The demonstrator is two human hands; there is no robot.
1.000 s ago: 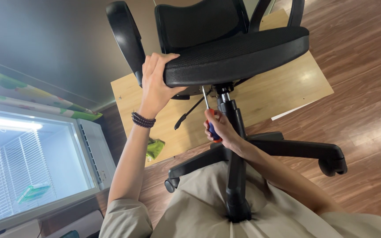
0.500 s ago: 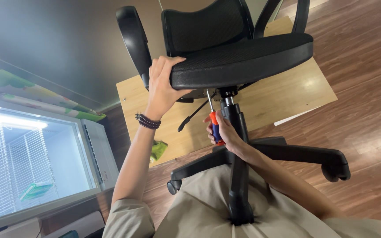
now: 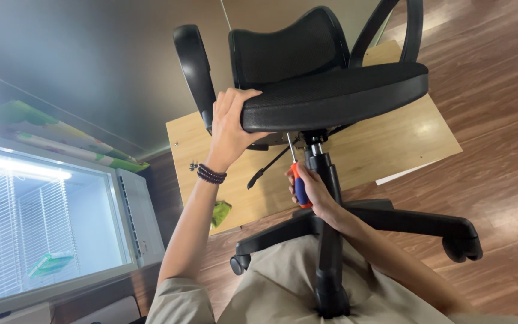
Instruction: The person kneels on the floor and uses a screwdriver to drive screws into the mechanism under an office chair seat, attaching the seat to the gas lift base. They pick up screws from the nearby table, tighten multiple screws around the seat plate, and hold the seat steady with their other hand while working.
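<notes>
Gripping the front edge of the black office chair (image 3: 331, 96) seat, the left hand (image 3: 229, 129) curls its fingers over the padded rim with the thumb underneath, which looks like a way of steadying the chair so it does not swivel or roll on its castors. A dark beaded bracelet (image 3: 211, 174) sits on that wrist. The right hand (image 3: 313, 192) is clenched around the red and blue handle of a screwdriver (image 3: 298, 180), whose thin metal shaft points upward toward the underside of the seat, just beside the central column (image 3: 325, 180). Holding the tool from below this way suits reaching a fastening under the seat plate, though the tip itself is hidden in shadow and I cannot tell what it meets.

The chair stands upright on the wooden floor (image 3: 499, 150), directly in front of the person and between their knees. It has a mesh backrest, 2 looped black armrests, a thick fabric seat and a star base with castors. A black lever pokes out below the seat on the left side.

Behind the chair lies a light wooden board (image 3: 391, 144) on the floor, with a small green object (image 3: 220, 212) near its edge. A glass-fronted cooler (image 3: 49, 228) glows to the left.
</notes>
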